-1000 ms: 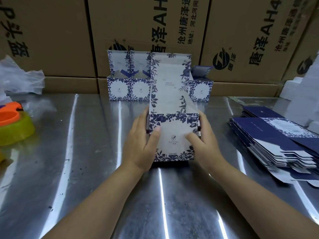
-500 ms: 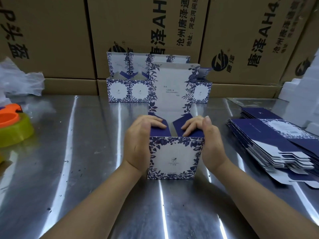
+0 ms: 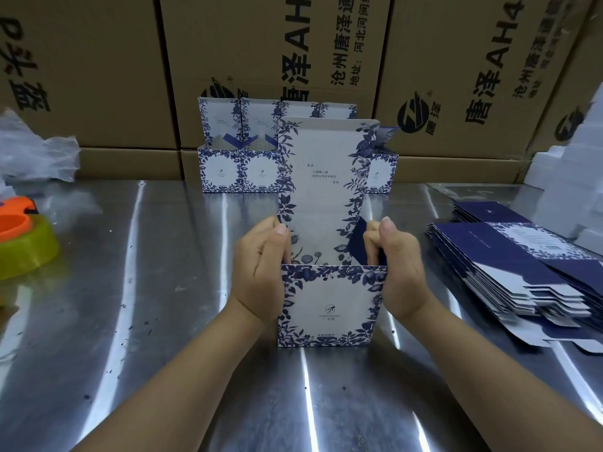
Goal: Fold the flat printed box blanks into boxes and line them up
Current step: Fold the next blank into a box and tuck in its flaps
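Note:
A white box with blue floral print (image 3: 328,308) stands upright on the steel table in front of me, its tall lid panel raised behind. My left hand (image 3: 261,269) grips its left wall, fingers curled over the rim. My right hand (image 3: 396,269) grips the right wall, fingers inside against a dark blue flap (image 3: 356,241). Several folded boxes (image 3: 241,168) stand in a row at the back, partly hidden by the raised lid. A stack of flat blanks (image 3: 522,265) lies to the right.
Large brown cartons (image 3: 107,76) wall off the back of the steel table (image 3: 146,288). A yellow and orange tape dispenser (image 3: 23,239) and crumpled plastic (image 3: 36,151) sit at the left. White foam pieces (image 3: 571,177) pile at the far right.
The box was turned upright from lying flat. The blue side flaps, pressed across the opening half a second ago, now sit down inside, and both hands have shifted to the side walls.

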